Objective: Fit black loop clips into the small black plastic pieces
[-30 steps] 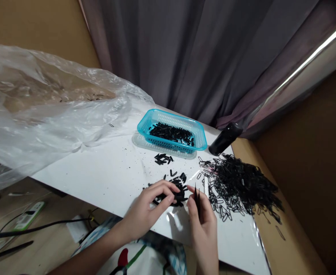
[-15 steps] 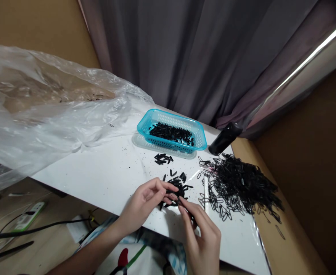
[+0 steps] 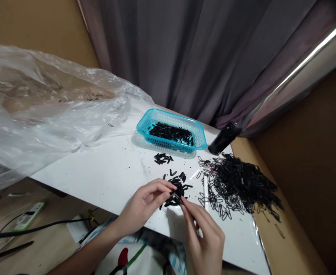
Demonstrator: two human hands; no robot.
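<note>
Over the front of the white table (image 3: pixel 90 175), my left hand (image 3: pixel 147 204) is closed, thumb and fingertips bent together around something too small and dark to make out. To its right, my right hand (image 3: pixel 203 233) pinches a small black piece whose outline is lost against the pile. Both sets of fingertips nearly meet above a pile of short black pieces (image 3: pixel 173 201). A smaller group of such pieces (image 3: pixel 162 158) lies behind it. Further back, a blue basket (image 3: pixel 200 143) holds many more. Thin black loops (image 3: pixel 242 183) form a large heap at the right.
A black cylindrical object (image 3: pixel 225 138) leans behind the loop heap. Clear plastic sheeting (image 3: pixel 70 114) covers the left of the table. Grey curtains (image 3: pixel 162 49) hang behind, cardboard (image 3: pixel 302 240) borders the right, and cables (image 3: pixel 56 222) run at the lower left.
My right hand has shifted slightly right, opening a small gap between the fingertips. The fingers of my left hand have drawn closer together.
</note>
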